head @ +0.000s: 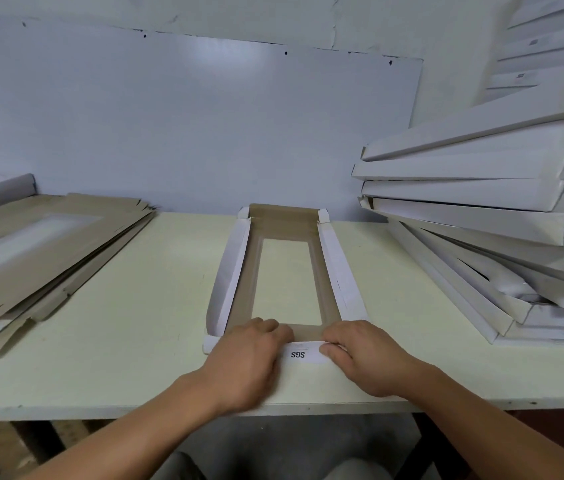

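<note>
Forearms are brought in over the near table edge so both hands meet at the near end of the work. Left hand [249, 358] is laid w/ fingers curled over the left part of the white near-end flap printed "SGS" [303, 355], knuckles along the fold line; its thumb is hidden. Right hand [365, 358] is closed on the flap's right part in a pinch, thumb on the near side & fingers on the far side. The flap is prob. held at both ends so that it gets creased evenly along the fold.

The flap belongs to the long windowed cardboard box blank, brown inside and white outside [282, 216]. This is laid mid-table on the pale cream tabletop [135, 306], long axis running near to far, w/ side walls & far end already raised. A stack of unfolded brown blanks [48, 237] is kept at left, within reach as supply. A pile of finished white flat boxes [481, 202] is stacked at right against the grey wall panel [204, 116], prob. as output.
</note>
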A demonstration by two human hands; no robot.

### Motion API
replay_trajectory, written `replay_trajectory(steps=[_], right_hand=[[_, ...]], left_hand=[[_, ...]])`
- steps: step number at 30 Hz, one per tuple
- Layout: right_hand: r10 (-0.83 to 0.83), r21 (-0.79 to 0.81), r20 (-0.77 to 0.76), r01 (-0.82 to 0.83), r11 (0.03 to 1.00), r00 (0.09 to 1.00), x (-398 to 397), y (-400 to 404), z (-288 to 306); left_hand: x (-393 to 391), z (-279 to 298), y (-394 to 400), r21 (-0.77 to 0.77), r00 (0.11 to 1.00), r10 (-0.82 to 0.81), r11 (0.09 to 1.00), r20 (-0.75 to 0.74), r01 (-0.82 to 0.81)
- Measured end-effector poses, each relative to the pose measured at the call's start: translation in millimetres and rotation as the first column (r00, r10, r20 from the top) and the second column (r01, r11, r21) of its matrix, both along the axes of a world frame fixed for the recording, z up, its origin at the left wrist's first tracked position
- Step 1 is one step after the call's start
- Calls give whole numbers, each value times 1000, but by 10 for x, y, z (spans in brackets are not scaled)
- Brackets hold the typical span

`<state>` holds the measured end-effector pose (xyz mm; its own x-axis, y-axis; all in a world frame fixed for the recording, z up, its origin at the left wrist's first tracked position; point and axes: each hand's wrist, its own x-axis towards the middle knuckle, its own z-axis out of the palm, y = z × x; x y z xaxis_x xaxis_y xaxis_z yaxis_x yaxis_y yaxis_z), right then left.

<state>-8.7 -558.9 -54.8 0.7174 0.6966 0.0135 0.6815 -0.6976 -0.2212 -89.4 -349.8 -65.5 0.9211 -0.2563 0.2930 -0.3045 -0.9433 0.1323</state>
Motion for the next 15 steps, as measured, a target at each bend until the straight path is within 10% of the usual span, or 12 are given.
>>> replay_trajectory(steps=[15], right_hand=[[257, -8, -100, -259, 966, 961, 214, -263, -20]], left_hand=[[-255, 117, 755, 58, 972, -69, 995, -224, 84]])
